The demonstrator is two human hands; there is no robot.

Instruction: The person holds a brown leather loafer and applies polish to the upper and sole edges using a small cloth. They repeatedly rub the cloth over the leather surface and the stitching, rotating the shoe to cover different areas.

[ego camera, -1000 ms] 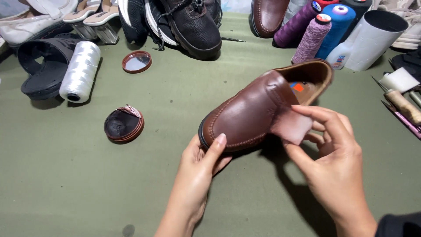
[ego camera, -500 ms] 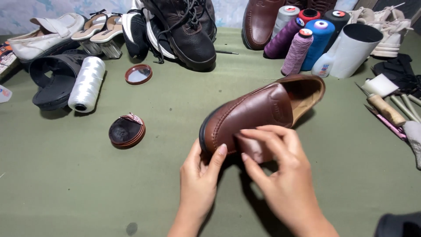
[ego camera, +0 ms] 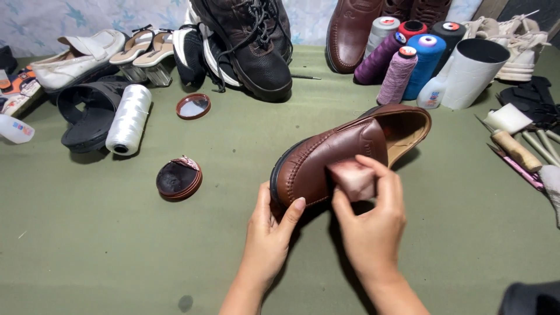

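Observation:
A brown leather loafer [ego camera: 326,153] lies on the green cloth, toe pointing toward me and left. My left hand [ego camera: 269,233] grips its toe from below, thumb on the stitched edge. A small pale pink sponge [ego camera: 353,178] is pressed against the shoe's near side by my right hand [ego camera: 370,219]. An open round tin of dark polish [ego camera: 179,178] sits to the left of the shoe, apart from both hands.
The tin's lid [ego camera: 193,106] and a white thread spool [ego camera: 129,119] lie at left near a black sandal [ego camera: 87,114]. Black boots [ego camera: 251,46] and other shoes line the back. Thread cones [ego camera: 402,64], a white tube [ego camera: 472,73] and hand tools [ego camera: 516,149] crowd the right.
My right hand carried the sponge from the shoe's tongue down along its side toward the toe, then slightly back up. The shoe tilted a little.

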